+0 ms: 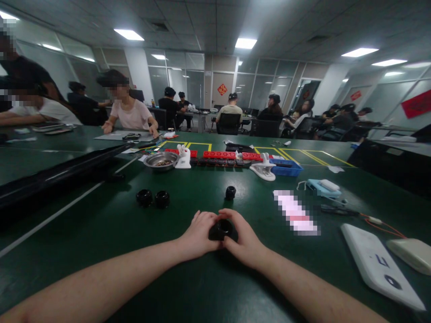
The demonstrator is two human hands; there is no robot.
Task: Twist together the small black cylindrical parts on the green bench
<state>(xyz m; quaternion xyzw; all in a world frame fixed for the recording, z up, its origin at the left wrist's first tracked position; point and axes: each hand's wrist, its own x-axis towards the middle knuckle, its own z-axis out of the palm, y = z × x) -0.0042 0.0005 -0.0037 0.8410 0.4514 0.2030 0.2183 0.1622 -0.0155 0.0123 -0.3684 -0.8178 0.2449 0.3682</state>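
Observation:
Between my two hands, low over the green table (161, 287), is a round black part (218, 232) with a hole in its top. My left hand (200, 231) wraps its left side, while the fingers and thumb of my right hand (244, 237) curl round its right side. Just beyond my hands stands a smaller black ring-like part (230, 193). Off to the left, a black ring-like part (144, 198) sits beside another one like it (162, 199). My fingers partly hide the held part, so its exact kind is unclear.
Farther back are a metal bowl (151, 160) of small pieces, white clamp-like stands (183, 157), red strips (220, 154) and a blue tray (286, 168). At right lie a pixelated phone-shaped item (296, 213), cables and a white device (380, 264). A long black bar (67, 172) is at left; people sit beyond.

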